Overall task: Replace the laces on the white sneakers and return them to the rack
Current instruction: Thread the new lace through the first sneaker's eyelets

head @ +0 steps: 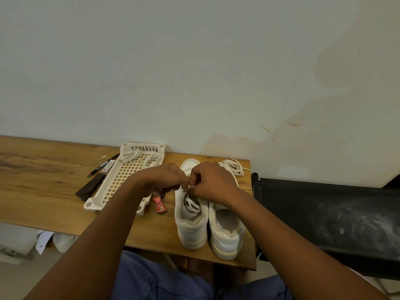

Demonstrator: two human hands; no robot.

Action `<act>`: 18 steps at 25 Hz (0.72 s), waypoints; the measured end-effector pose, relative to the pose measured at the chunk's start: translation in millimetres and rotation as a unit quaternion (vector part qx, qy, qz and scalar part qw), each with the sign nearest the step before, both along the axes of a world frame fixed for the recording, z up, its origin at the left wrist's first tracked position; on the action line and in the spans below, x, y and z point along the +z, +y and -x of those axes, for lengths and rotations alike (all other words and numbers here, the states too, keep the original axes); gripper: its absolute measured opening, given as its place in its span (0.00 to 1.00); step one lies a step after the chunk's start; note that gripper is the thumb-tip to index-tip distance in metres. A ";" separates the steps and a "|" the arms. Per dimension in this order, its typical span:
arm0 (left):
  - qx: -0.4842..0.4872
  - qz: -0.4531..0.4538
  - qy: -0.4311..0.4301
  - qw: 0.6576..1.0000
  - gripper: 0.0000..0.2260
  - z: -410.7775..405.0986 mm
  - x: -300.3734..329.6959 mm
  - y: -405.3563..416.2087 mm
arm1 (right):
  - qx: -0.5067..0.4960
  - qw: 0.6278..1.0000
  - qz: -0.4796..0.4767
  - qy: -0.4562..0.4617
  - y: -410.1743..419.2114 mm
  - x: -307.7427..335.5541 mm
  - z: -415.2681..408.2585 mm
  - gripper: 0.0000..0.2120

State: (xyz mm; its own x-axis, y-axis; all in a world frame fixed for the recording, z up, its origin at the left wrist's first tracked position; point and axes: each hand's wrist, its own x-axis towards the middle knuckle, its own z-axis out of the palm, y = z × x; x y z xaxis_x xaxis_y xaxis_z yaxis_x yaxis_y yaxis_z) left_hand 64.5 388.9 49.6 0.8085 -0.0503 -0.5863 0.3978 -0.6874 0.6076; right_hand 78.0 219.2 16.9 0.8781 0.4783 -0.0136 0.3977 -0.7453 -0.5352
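Observation:
Two white sneakers stand side by side on the wooden table, heels toward me: the left sneaker (190, 221) and the right sneaker (227, 234). Both my hands are over the left sneaker's eyelet area. My left hand (164, 178) and my right hand (212, 182) each pinch a piece of the white lace (191, 202) that is threaded across that shoe. A cream plastic rack (112, 187) lies to the left, with loose laces (138, 156) on its far end. Another coiled lace (234, 166) lies at the table's far right corner.
A red sachet (159, 205) lies between rack and sneakers. A marker pen (101, 166), a small white packet (108, 166) and a dark brown strip (91, 189) lie left of the rack. A black chair (324, 217) stands against the table's right edge. A wall is behind.

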 end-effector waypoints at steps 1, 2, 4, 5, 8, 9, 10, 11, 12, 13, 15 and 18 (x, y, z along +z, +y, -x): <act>-0.004 0.005 0.012 1.000 0.06 -0.2 -0.3 0.9 | -0.005 1.000 -0.004 0.004 -0.5 0.5 -0.7 0.04; -0.009 0.006 0.021 1.000 0.09 -0.4 -0.6 1.9 | -0.008 1.000 -0.008 0.009 -1.0 0.5 -1.7 0.03; -0.023 -0.011 0.025 0.999 0.11 -1.1 -1.6 4.0 | -0.009 1.000 -0.011 0.009 -2.1 0.8 -1.9 0.03; -0.021 -0.025 0.016 0.999 0.11 -1.7 -2.5 4.8 | -0.008 1.000 -0.012 0.006 -3.0 0.8 -1.8 0.03; 0.063 -0.065 -0.066 0.994 0.11 -6.7 -8.6 9.0 | 0.000 0.999 -0.032 0.012 -7.9 1.4 -4.2 0.07; 0.090 -0.089 -0.096 0.987 0.11 -8.0 -10.3 10.6 | 0.007 0.999 -0.036 0.011 -9.6 1.9 -5.0 0.08; 0.104 -0.118 -0.122 0.980 0.10 -8.1 -10.9 10.7 | 0.016 0.999 -0.037 0.011 -10.7 2.0 -5.7 0.08; 0.109 -0.147 -0.147 0.972 0.08 -7.7 -11.3 10.4 | 0.024 0.999 -0.038 0.015 -11.3 2.6 -6.2 0.08; 0.115 -0.171 -0.178 0.962 0.06 -6.9 -10.4 8.6 | 0.031 0.998 -0.040 0.024 -11.2 2.3 -6.7 0.07; 0.133 -0.186 -0.214 0.950 0.05 -6.6 -9.2 7.3 | 0.035 0.998 -0.044 0.035 -10.9 1.6 -6.9 0.07; 0.194 -0.185 -0.295 0.917 0.03 -5.8 -4.9 7.2 | 0.027 0.995 -0.070 0.063 -11.6 1.8 -6.6 0.09; 0.293 -0.143 -0.373 0.869 0.03 -7.5 1.2 16.3 | -0.033 0.962 -0.231 0.141 -18.5 11.0 -11.7 0.12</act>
